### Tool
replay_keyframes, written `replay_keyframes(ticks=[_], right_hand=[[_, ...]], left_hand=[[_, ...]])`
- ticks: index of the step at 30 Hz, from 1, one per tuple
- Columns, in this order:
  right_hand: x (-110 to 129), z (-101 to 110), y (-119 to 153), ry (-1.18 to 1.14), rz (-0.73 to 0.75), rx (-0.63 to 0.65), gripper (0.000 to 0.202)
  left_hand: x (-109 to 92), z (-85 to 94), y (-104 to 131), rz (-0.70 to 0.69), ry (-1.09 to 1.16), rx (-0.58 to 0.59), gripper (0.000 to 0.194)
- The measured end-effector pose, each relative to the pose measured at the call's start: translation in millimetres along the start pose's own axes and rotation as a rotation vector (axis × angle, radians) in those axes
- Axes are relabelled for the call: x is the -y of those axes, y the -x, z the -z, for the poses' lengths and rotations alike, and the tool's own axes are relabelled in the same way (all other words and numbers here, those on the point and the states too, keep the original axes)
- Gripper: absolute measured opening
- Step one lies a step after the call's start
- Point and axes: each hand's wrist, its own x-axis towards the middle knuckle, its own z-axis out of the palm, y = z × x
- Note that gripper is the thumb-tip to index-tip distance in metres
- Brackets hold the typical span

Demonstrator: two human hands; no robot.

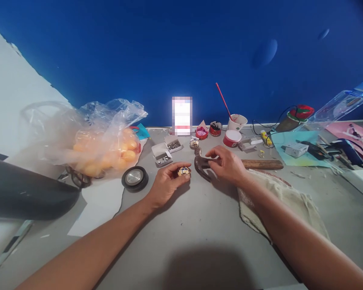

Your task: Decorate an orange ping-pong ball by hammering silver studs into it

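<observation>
Forearms: seen nearest the camera, reached in from both lower corners over the grey table.
Left hand: closed lightly, with the gold ornament pinched between thumb and fingers; small blue marks were seen on it.
Right hand: placed over the hammer close to its head; firmness of hold could not be told, as contact was partly hidden by the fingers.
Hammer: laid flat, head toward the left hand, wooden handle pointed right.
Shiny ball: set just beyond the hammer head.
White boxes: two noted, opened, small metal pieces held inside, placed beyond the left hand.
Black-rimmed disc: set left of the left hand.
Plastic bag: filled with orange-yellow rounded items, placed farther left.
Cloth: spread rumpled, partly covered by the right forearm.
Paper cup: stood near the blue wall, a red stick leaned in it; a red-and-white tub was placed in front.
</observation>
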Motion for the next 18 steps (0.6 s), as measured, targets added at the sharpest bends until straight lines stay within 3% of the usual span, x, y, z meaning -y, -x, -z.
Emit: replay_keyframes(ticks=[3,7,13,18], right_hand=[[-10.1,5.1,-1.7,0.256,0.049,0.162,0.033],[-10.8,4.4,-1.1,0.385,-0.016,0.304,0.033],[-6.7,0.3,-1.9,0.512,-0.005,0.307,0.018],[3.2,2.6,3.1,0.507,0.03,0.215,0.024]], left_hand=[[-2.8,2.4,0.1,-0.03,-0.077,-0.011,0.04],[-4.4,2.2,1.0,-0.008,-0.109,0.025,0.042],[-0.8,1.7,-0.1,-0.089,-0.212,0.001,0.046],[9.6,7.1,-4.3,-0.19,-0.335,-0.084,0.045]])
